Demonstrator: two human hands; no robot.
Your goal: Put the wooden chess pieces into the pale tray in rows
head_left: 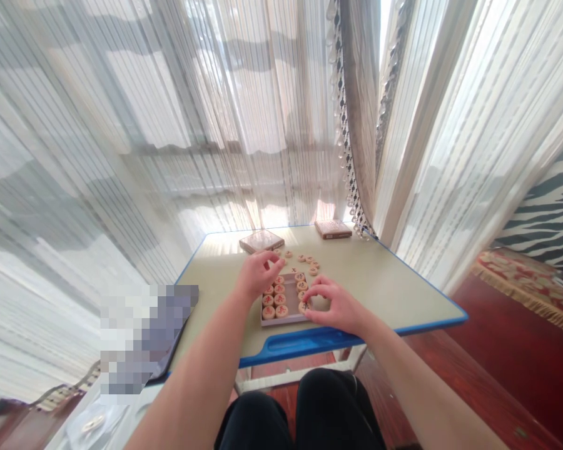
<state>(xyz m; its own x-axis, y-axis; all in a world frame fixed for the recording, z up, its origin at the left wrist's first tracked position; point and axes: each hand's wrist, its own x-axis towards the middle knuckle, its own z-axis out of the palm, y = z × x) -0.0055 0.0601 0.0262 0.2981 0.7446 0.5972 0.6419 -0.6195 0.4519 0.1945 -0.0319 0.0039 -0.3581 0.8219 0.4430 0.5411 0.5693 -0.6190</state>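
A shallow box (pixel 284 321) holds round wooden Chinese chess pieces. Red-marked pieces (pixel 281 310) fill two columns on its left side, and black-marked pieces (pixel 301 285) line its right side. Over the box's far left corner, my left hand (pixel 259 273) is closed with thumb and fingertips drawn together; whatever they pinch is hidden. Thumb and fingers of my right hand (pixel 335 304) close around a black-marked Chinese chess piece (pixel 304 307) at the near right corner of the box. Several loose pieces (pixel 309 259) lie on the table beyond the box.
Two flat boxes, a left one (pixel 261 240) and a right one (pixel 333 229), lie at the table's far side. The pale table (pixel 385 281) has a blue rim. A blurred-out object (pixel 154 337) stands at the left, and curtains (pixel 244 125) hang behind.
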